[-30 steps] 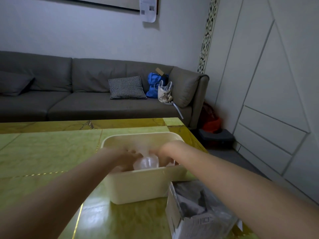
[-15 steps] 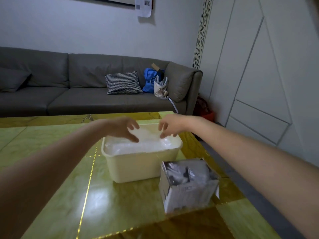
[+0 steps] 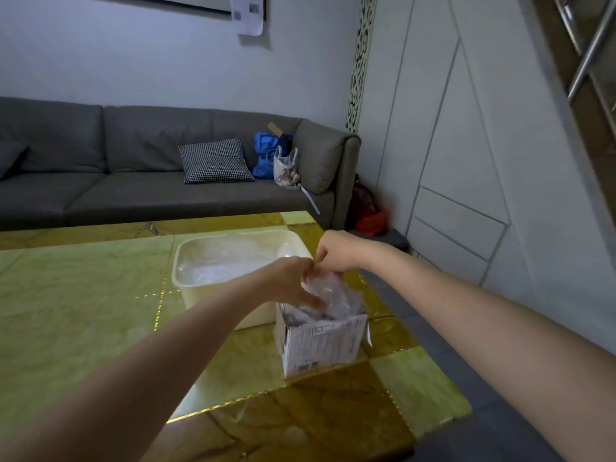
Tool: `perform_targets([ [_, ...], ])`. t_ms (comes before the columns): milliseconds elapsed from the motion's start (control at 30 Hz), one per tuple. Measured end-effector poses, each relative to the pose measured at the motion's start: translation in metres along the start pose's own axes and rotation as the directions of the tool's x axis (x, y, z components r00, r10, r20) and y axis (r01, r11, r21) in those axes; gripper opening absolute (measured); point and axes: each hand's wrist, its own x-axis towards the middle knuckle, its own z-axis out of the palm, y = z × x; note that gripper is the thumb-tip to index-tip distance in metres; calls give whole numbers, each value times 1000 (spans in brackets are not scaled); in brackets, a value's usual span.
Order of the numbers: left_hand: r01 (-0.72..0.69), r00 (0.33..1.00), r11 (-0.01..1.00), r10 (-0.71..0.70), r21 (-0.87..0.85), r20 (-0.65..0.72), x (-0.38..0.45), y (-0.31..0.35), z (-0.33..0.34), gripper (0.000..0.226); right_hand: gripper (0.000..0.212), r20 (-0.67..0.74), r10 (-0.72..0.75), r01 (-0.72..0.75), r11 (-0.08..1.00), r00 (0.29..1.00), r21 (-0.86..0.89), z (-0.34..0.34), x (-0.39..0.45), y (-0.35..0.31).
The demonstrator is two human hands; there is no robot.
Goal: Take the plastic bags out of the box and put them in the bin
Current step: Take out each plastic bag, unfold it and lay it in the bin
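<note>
Both hands have left the cream rectangular plastic bin [image 3: 213, 296], where half a second ago they hovered with spread fingers above its rim, and now meet over the small white printed cardboard box [image 3: 320, 345] standing just at the bin's 4 o'clock corner. The left hand [image 3: 289, 281] curls its fingers round a crumpled clear plastic bag [image 3: 328, 296] that rises out of the box's open top, and the right hand [image 3: 336, 250], at the bag's 12 o'clock, pinches its upper edge between curled fingers. More clear plastic already lies inside the bin, at 10 o'clock from the hands. Box and bin stand on the glossy yellow-green marble-patterned table [image 3: 83, 311]. The view has swung down and to the left, so the grey fabric sofa [image 3: 133, 181] with its black-and-white checked cushion [image 3: 215, 160] sits higher, at 11 o'clock.
</note>
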Motion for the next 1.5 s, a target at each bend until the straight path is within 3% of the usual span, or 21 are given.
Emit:
perform_targets([
  [100,1,973,998,-15,-63,-229,3,-5,-13,28,44,-117,-8,40,960,993,276,-6,-2,4],
  [167,59,955,972,-122,-229,-270,3,-8,-22,15,45,-140,10,65,852,990,519,-7,-3,9],
  [233,105,946,910,-216,-401,-243,2,-13,-27,12,56,-59,-27,58,775,998,629,-6,-4,16],
  [300,144,941,836,-281,-530,-188,-2,-17,-30,14,69,12,-37,24,824,999,567,1,-5,23],
  [367,165,932,761,-329,-628,-154,-7,-19,-33,16,46,-70,30,2,908,997,419,13,1,33],
  [467,144,915,677,-368,-721,-163,-13,-18,-41,14,11,-214,102,-30,948,971,318,26,1,39],
  [633,40,861,584,-431,-811,-268,-18,-13,-59,13,18,-169,89,-67,989,982,133,41,-6,39],
  [767,-132,752,426,-545,-895,-370,-15,-15,-77,18,25,-65,46,-50,997,997,-65,48,-8,39],
  [833,-151,754,373,-555,-915,-351,-14,-17,-83,18,30,18,73,-72,995,997,-74,48,-8,35],
  [933,-91,805,382,-515,-920,-294,-14,-20,-83,16,13,117,80,-85,995,990,41,30,-8,29],
  [967,-78,808,384,-516,-920,-284,-14,-21,-82,16,20,114,65,-76,992,991,96,21,-7,30],
  [1067,-64,789,359,-553,-931,-267,-12,-22,-79,20,65,3,15,-15,926,1000,378,-16,-16,35],
  [1133,-56,783,325,-573,-944,-244,-11,-20,-79,21,69,-31,-39,49,783,999,620,-32,-24,35],
  [1200,-50,788,315,-571,-948,-231,-10,-18,-77,21,74,-103,-45,103,731,994,674,-37,-24,29],
  [1267,-47,796,339,-556,-940,-240,-9,-19,-76,22,59,-284,-13,201,736,959,646,-36,-16,18],
  [1333,-52,811,377,-524,-925,-260,-11,-23,-75,23,23,-496,64,312,705,866,637,-36,-8,2],
  [1400,-41,811,415,-518,-909,-273,-15,-29,-75,18,21,-603,153,358,682,783,638,-40,2,-6],
  [1500,-5,712,428,-633,-904,-304,-23,-50,-78,10,22,-747,192,321,815,637,483,-50,9,-14],
])
